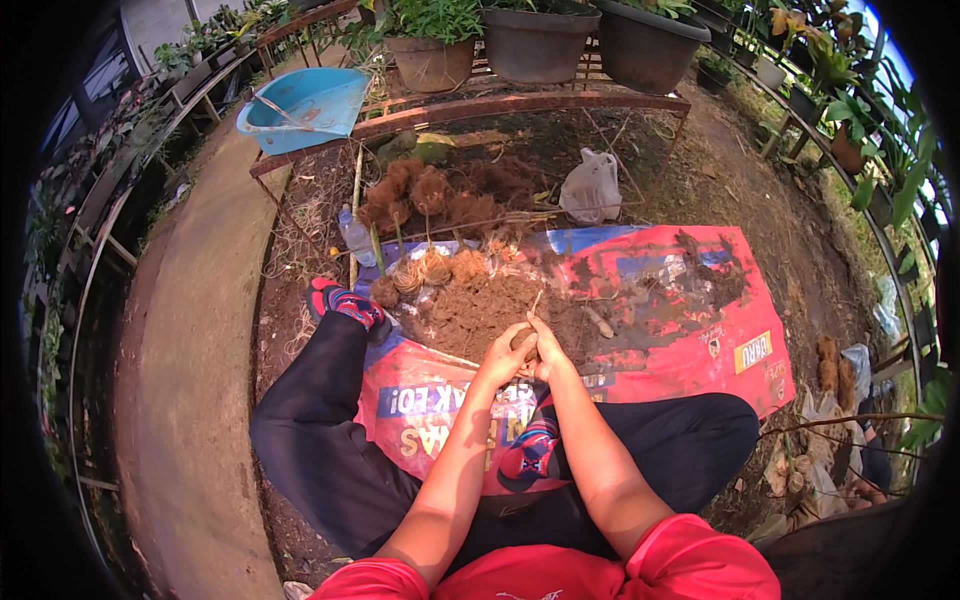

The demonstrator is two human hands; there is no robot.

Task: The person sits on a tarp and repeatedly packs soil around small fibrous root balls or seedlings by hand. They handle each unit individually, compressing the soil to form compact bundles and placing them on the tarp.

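Observation:
My left hand and my right hand are cupped together around a dark clump of soil, mostly hidden by the fingers. A thin pale stem sticks up just beyond the fingertips. Under and beyond the hands, a heap of loose brown soil lies on a red and blue printed plastic banner. Along the heap's far left side sit several round root balls, among them a string-wrapped ball and a fibre-covered ball. A short stick-like piece lies right of my hands.
Brown coconut fibre, a plastic bottle and a white plastic bag lie beyond the banner. A rusty metal rack carries a blue basin and large plant pots. A concrete path runs at left.

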